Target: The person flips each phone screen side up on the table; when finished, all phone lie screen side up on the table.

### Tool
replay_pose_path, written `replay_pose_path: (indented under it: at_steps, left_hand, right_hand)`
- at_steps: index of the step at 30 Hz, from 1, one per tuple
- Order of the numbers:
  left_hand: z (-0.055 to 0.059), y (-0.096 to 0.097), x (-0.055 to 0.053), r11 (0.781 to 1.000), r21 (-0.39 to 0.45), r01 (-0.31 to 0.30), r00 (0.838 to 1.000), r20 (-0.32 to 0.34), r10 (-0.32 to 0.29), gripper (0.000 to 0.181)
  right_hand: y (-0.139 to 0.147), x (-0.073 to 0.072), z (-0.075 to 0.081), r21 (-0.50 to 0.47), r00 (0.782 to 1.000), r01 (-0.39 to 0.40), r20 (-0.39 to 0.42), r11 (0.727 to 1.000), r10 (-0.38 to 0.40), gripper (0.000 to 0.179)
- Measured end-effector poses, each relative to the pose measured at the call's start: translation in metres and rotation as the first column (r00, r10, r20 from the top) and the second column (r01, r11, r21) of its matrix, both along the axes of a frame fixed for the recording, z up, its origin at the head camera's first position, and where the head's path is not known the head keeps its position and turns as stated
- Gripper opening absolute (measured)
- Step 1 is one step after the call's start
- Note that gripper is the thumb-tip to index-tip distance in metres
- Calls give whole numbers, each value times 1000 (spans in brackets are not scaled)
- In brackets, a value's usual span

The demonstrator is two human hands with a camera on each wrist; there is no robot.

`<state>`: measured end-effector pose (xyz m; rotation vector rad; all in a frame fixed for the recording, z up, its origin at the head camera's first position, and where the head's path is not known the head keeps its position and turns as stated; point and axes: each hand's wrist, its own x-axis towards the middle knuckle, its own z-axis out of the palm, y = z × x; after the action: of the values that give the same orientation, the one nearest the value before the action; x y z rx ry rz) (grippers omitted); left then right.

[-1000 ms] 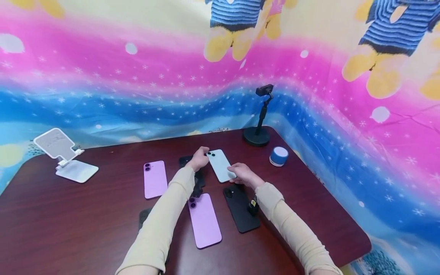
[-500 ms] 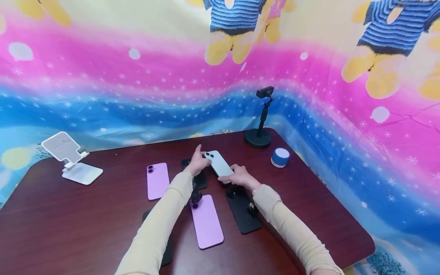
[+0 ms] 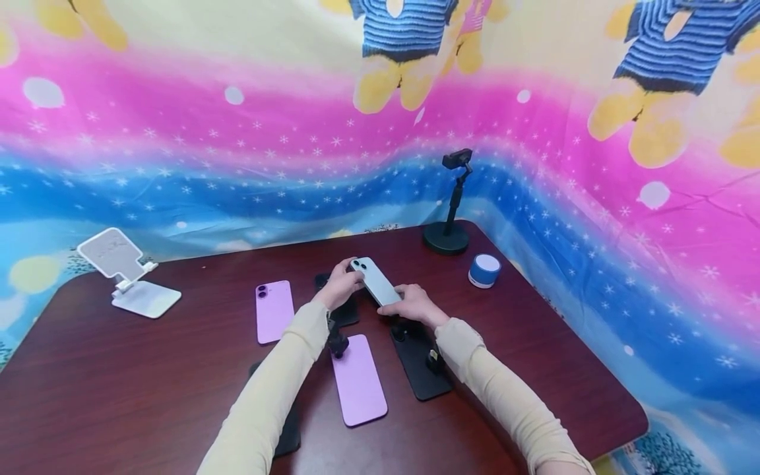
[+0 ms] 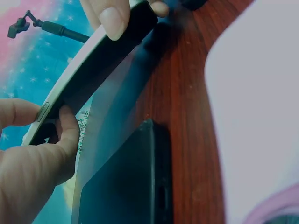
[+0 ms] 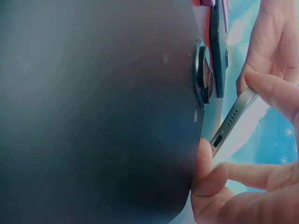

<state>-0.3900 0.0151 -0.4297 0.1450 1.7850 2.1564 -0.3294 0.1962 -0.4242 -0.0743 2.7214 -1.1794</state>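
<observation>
Both hands hold a pale blue smartphone [image 3: 375,277] between them, its camera side up, tilted and raised off the table. My left hand [image 3: 341,285] pinches its far end by the cameras. At the near end, my right hand [image 3: 412,303] grips it with thumb and fingers. The left wrist view shows the dark screen side of the phone [image 4: 79,77] facing down; the right wrist view shows its port edge [image 5: 233,119]. Below my left hand lies a black phone [image 3: 347,311], partly covered. Another black phone [image 3: 415,373] lies under my right wrist.
A purple phone [image 3: 275,313] lies left, another purple phone [image 3: 362,389] nearer the middle. My left sleeve partly hides a black phone [image 3: 289,429]. On the table [image 3: 148,369] stand a white folding stand [image 3: 145,298], a black phone stand [image 3: 446,237] and a blue-white cylinder [image 3: 484,271].
The pale blue phone has gone from lying on the table to being raised and tilted. My right hand has shifted to its near end; my left fingers have closed on its far end.
</observation>
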Motion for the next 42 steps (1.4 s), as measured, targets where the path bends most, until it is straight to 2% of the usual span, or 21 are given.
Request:
replay_pose_path:
  at_steps: [6, 12, 18, 25, 31, 36, 42]
  left_hand:
    - [-2, -2, 1, 998, 31, 49, 998, -32, -48, 61]
    - [-2, -4, 2, 991, 73, 112, 992, -70, -107, 61]
    - [-2, -2, 4, 986, 120, 117, 990, -89, -106, 58]
    - [1, -1, 7, 983, 83, 163, 985, -78, -157, 57]
    - [2, 1, 9, 989, 52, 142, 986, -99, -136, 58]
    - [2, 2, 12, 993, 2, 119, 986, -118, -118, 57]
    - [2, 1, 16, 994, -30, 106, 982, -155, -109, 56]
  right_hand:
    - [2, 2, 1, -38, 999, -6, 31, 999, 7, 69]
    - [4, 2, 5, -71, 994, -50, 89, 996, 56, 66]
    - [3, 5, 10, -191, 983, -82, 145, 978, 111, 60]
    - [3, 7, 15, -292, 970, -109, 175, 950, 166, 56]
    - [6, 9, 16, -350, 965, -117, 182, 929, 190, 53]
    - [8, 13, 20, -323, 977, -113, 137, 939, 165, 49]
    - [9, 19, 25, -221, 990, -108, 63, 969, 124, 46]
